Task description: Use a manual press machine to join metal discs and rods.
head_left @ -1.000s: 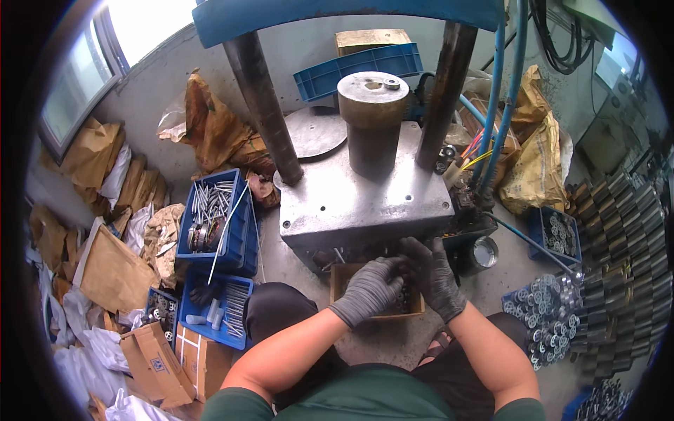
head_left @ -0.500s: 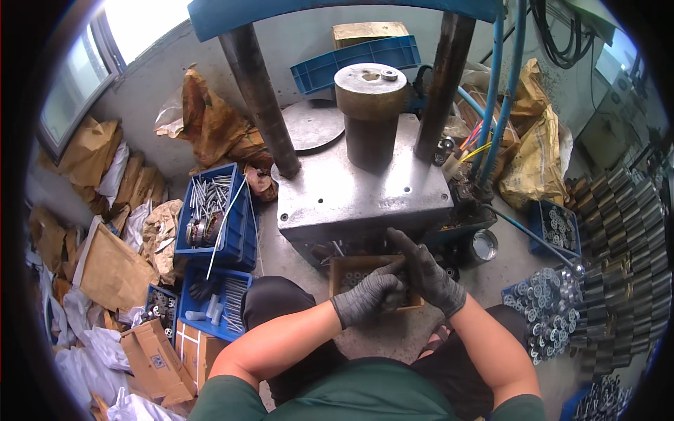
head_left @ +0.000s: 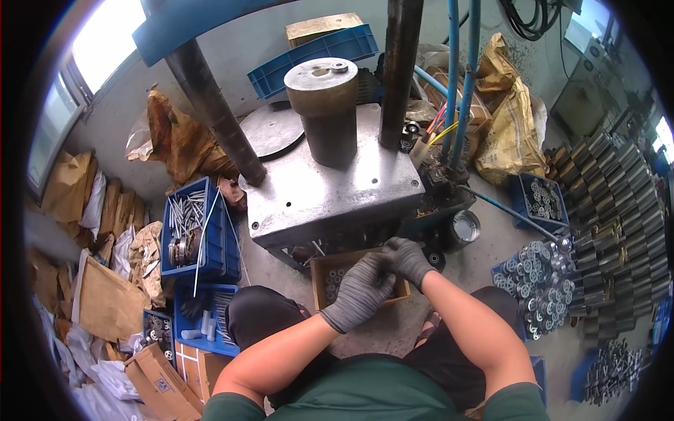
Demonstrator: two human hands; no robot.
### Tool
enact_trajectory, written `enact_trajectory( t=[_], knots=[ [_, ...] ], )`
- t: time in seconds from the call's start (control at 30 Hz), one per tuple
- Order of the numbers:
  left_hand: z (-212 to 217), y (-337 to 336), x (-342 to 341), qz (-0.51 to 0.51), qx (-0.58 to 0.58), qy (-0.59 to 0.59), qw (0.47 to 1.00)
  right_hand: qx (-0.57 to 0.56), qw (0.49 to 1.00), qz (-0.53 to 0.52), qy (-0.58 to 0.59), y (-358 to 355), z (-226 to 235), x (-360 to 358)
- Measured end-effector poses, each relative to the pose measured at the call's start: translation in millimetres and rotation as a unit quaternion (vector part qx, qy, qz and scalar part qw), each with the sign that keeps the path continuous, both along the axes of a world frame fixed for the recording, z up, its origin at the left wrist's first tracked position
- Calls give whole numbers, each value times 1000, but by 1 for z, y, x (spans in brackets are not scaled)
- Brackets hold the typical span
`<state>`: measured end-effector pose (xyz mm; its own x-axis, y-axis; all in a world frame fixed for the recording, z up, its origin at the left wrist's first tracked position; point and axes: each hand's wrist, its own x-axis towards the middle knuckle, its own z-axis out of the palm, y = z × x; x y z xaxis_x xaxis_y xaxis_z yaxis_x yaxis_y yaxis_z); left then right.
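Note:
Both hands wear dark grey knit gloves and meet above a small wooden box (head_left: 317, 291) in front of the press. My left hand (head_left: 358, 293) points forward with its thumb held away from the fingers; nothing shows in it. Curled over its fingertips is my right hand (head_left: 409, 261), closed, and whatever its fingers grip is hidden. Small round metal rings (head_left: 334, 278) lie inside the box, partly covered by my left hand. Behind it stands the press's steel base (head_left: 330, 203), carrying a thick metal cylinder (head_left: 323, 119) with a small ring (head_left: 339, 67) on top.
Dark press columns (head_left: 214, 112) rise at both sides. Blue crates with metal rods (head_left: 186, 214) stand left, near cardboard (head_left: 161, 382) and paper sacks. To the right are a round metal can (head_left: 465, 228), silver wheel-like parts (head_left: 537, 281) and stacked metal cylinders (head_left: 611, 224).
My right hand has gone from stretched flat, fingers forward, to curled over the left fingertips. The left hand has opened from its grip. The whole view has shifted and tilted.

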<state>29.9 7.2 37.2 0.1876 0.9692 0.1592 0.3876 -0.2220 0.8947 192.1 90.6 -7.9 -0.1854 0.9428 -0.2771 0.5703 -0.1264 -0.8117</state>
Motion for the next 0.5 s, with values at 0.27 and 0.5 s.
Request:
enact_trajectory(
  t=[0.27, 0.5],
  knots=[
    [-2, 2, 17, -76, 57, 91, 991, 15, 953, 230, -195, -19, -86, -4],
    [-6, -2, 25, -104, 9, 185, 977, 88, 958, 258, -87, -24, -121, -9]
  ],
)
